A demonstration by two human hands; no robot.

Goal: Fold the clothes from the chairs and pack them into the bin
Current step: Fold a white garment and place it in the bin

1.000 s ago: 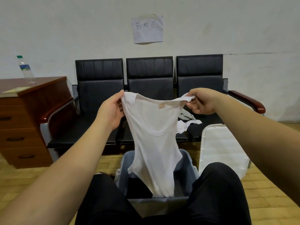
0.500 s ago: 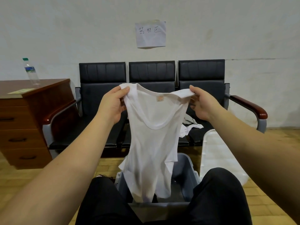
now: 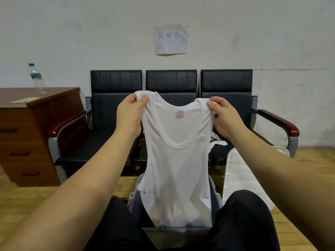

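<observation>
On the far wall, above the middle seat, hangs a sheet of paper [image 3: 170, 40] with three handwritten characters that read 器材区. Inside the back of the neckline of the white tank top [image 3: 176, 160] sits a small pinkish label [image 3: 179, 114]; its print is too small to read. At far left, a clear water bottle [image 3: 37, 78] with a green cap and a blue-and-green wrapper stands on a wooden desk [image 3: 36, 127], with a yellowish slip of paper [image 3: 25, 99] lying near it; the wrapper's text cannot be made out.

The tank top hangs in mid-air between the person and the row of three black chairs [image 3: 171, 98]. The left hand [image 3: 131, 115] pinches the left shoulder strap, thumb in front pressed against the curled fingers, the strap's tip showing above the knuckles. The right hand [image 3: 222, 116] pinches the right strap the same way, fingers curled round bunched fabric. Both hands are level and apart, so the top hangs spread and upright.

The cloth is thin, ribbed, slightly see-through, with a deep scooped neckline and a few wrinkles. Its hem drops into the grey bin [image 3: 214, 194] on the floor between the person's knees. A white lid [image 3: 241, 178] leans just right of the bin. Another pale garment [image 3: 217, 141] lies on the right chair seat.
</observation>
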